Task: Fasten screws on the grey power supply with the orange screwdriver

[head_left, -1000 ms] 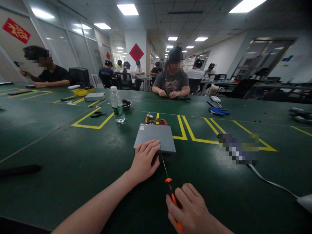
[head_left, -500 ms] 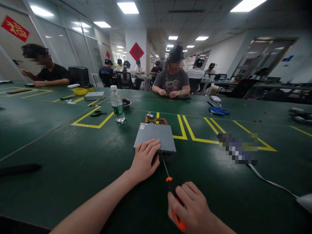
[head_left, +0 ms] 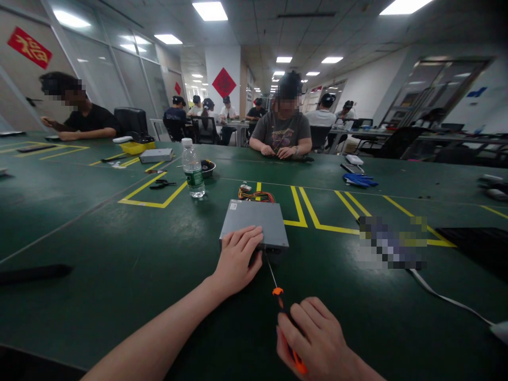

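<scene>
A grey metal computer power supply (head_left: 266,218) lies on the green table, a bundle of coloured cables (head_left: 257,196) coming out at its far side. My left hand (head_left: 240,256) grips its near left part, fingers over the top and thumb down at the near side. In my right hand (head_left: 311,336) is an orange and black screwdriver (head_left: 279,297), closed around the handle. Its thin shaft slants up to the near face of the power supply. The tip is too dark and small to tell whether it sits in a screw.
A water bottle (head_left: 193,169) stands beyond the power supply, left, before a metal bowl (head_left: 208,168). Blue gloves (head_left: 360,180) and a blurred-out object with a cable (head_left: 444,300) lie right. A co-worker (head_left: 282,127) sits opposite. A black flat object (head_left: 476,246) shows at right.
My right hand's fingers have turned slightly around the screwdriver handle. The view has shifted a little, and a black flat object now shows at the right edge. The power supply stays in place.
</scene>
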`<control>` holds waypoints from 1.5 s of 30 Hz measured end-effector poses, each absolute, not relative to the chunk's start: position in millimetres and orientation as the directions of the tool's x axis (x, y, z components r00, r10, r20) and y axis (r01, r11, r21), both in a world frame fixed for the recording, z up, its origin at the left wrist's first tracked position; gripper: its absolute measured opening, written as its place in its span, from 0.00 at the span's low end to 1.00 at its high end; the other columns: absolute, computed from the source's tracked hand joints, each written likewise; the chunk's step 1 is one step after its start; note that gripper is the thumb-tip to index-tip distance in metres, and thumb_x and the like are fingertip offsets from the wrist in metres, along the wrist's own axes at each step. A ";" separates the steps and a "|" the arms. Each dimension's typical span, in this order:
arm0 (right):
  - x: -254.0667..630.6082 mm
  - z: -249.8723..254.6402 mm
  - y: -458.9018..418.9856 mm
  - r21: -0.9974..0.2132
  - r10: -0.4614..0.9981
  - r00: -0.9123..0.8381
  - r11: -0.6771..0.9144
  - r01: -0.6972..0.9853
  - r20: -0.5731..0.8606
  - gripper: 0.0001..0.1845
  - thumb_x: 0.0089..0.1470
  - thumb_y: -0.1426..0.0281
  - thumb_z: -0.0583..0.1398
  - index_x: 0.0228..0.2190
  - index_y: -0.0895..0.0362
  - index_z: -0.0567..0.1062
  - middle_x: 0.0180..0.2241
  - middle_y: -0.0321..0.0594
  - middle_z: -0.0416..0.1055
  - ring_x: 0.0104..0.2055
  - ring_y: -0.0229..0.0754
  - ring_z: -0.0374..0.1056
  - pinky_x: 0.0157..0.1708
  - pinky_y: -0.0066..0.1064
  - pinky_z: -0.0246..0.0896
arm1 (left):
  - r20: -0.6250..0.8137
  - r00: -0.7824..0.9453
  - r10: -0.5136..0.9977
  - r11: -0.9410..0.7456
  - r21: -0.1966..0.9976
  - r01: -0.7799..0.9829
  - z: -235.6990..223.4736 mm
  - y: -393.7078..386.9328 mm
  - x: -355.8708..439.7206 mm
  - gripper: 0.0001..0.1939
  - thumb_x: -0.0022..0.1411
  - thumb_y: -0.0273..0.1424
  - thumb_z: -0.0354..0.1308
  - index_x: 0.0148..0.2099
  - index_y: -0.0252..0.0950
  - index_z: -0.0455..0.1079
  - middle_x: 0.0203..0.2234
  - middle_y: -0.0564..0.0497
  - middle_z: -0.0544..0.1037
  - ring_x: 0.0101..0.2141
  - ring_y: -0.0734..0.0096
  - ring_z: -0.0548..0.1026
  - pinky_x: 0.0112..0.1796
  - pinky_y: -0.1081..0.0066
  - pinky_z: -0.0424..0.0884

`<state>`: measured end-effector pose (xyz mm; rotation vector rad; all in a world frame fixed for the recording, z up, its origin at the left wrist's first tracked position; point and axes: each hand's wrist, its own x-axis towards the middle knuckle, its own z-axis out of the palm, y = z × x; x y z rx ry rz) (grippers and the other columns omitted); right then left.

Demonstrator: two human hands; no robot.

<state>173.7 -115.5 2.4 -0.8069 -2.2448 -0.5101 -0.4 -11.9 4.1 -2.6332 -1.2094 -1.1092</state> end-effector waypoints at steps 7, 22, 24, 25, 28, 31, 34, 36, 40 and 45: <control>171.5 5.2 -111.5 0.139 0.434 -0.599 0.721 0.678 0.673 0.06 0.49 0.73 0.56 0.31 0.59 0.72 0.21 0.39 0.64 0.24 0.40 0.59 0.25 0.33 0.55 | 0.629 0.434 0.644 -0.689 0.232 0.686 3.6 -11.2 0.3 0.14 0.61 0.29 0.49 0.50 0.39 0.63 0.52 0.50 0.69 0.53 0.63 0.64 0.49 0.60 0.55; 170.5 3.7 -112.9 0.129 0.442 -0.614 0.734 0.667 0.654 0.07 0.49 0.75 0.55 0.30 0.59 0.73 0.22 0.39 0.64 0.24 0.39 0.59 0.25 0.32 0.55 | 0.638 0.423 0.643 -0.686 0.234 0.689 3.2 -10.9 1.4 0.13 0.62 0.29 0.49 0.50 0.39 0.63 0.52 0.51 0.70 0.53 0.65 0.64 0.49 0.61 0.56; 171.2 6.4 -113.6 0.113 0.463 -0.603 0.725 0.679 0.649 0.09 0.51 0.68 0.56 0.32 0.59 0.73 0.22 0.39 0.64 0.25 0.40 0.59 0.26 0.33 0.55 | 0.642 0.423 0.639 -0.688 0.231 0.688 3.4 -10.8 1.2 0.13 0.62 0.29 0.49 0.50 0.40 0.63 0.51 0.51 0.70 0.53 0.65 0.64 0.49 0.61 0.56; 171.8 7.7 -113.7 0.112 0.467 -0.597 0.720 0.685 0.652 0.11 0.52 0.66 0.56 0.33 0.59 0.73 0.22 0.40 0.65 0.25 0.40 0.60 0.25 0.33 0.55 | 0.643 0.423 0.639 -0.688 0.230 0.688 3.5 -10.7 1.0 0.13 0.62 0.29 0.49 0.50 0.40 0.63 0.51 0.51 0.70 0.52 0.65 0.64 0.49 0.61 0.56; 174.4 9.5 -113.5 0.109 0.440 -0.568 0.716 0.689 0.695 0.13 0.53 0.69 0.54 0.38 0.63 0.70 0.24 0.40 0.67 0.25 0.39 0.61 0.25 0.32 0.56 | 0.640 0.427 0.639 -0.688 0.227 0.689 3.8 -10.7 0.6 0.13 0.63 0.28 0.48 0.50 0.40 0.63 0.51 0.51 0.70 0.53 0.65 0.64 0.49 0.61 0.56; 175.7 7.2 -112.9 0.086 0.433 -0.554 0.728 0.680 0.711 0.08 0.51 0.75 0.54 0.35 0.62 0.69 0.23 0.39 0.67 0.24 0.38 0.62 0.26 0.32 0.57 | 0.638 0.430 0.639 -0.687 0.223 0.692 4.0 -10.7 0.8 0.13 0.63 0.28 0.48 0.50 0.40 0.63 0.51 0.51 0.70 0.53 0.65 0.64 0.48 0.61 0.56; 174.3 3.8 -113.1 0.116 0.424 -0.585 0.734 0.669 0.691 0.08 0.49 0.78 0.53 0.31 0.60 0.71 0.22 0.39 0.65 0.24 0.38 0.60 0.26 0.32 0.56 | 0.641 0.426 0.639 -0.684 0.219 0.696 3.7 -10.4 1.4 0.13 0.62 0.28 0.49 0.50 0.40 0.63 0.51 0.51 0.70 0.52 0.65 0.64 0.49 0.61 0.56; 172.6 3.1 -113.7 0.143 0.428 -0.601 0.723 0.675 0.675 0.09 0.48 0.78 0.54 0.31 0.58 0.72 0.22 0.39 0.65 0.24 0.39 0.60 0.27 0.33 0.56 | 0.644 0.423 0.637 -0.682 0.217 0.698 3.4 -10.1 1.9 0.13 0.62 0.28 0.50 0.49 0.40 0.63 0.51 0.51 0.70 0.52 0.65 0.65 0.48 0.61 0.56; 171.6 6.6 -114.3 0.122 0.460 -0.607 0.724 0.679 0.647 0.07 0.49 0.71 0.56 0.32 0.58 0.73 0.23 0.39 0.64 0.25 0.40 0.59 0.26 0.34 0.56 | 0.649 0.416 0.637 -0.679 0.216 0.702 2.7 -10.0 2.2 0.13 0.62 0.29 0.50 0.49 0.40 0.64 0.51 0.51 0.70 0.52 0.64 0.65 0.48 0.60 0.56; 175.6 7.8 -113.1 0.077 0.438 -0.553 0.731 0.678 0.709 0.12 0.50 0.73 0.56 0.38 0.66 0.70 0.24 0.42 0.67 0.25 0.40 0.61 0.27 0.34 0.56 | 0.647 0.415 0.640 -0.676 0.217 0.704 1.7 -9.9 1.9 0.13 0.62 0.29 0.50 0.49 0.40 0.63 0.51 0.51 0.70 0.52 0.64 0.65 0.48 0.61 0.56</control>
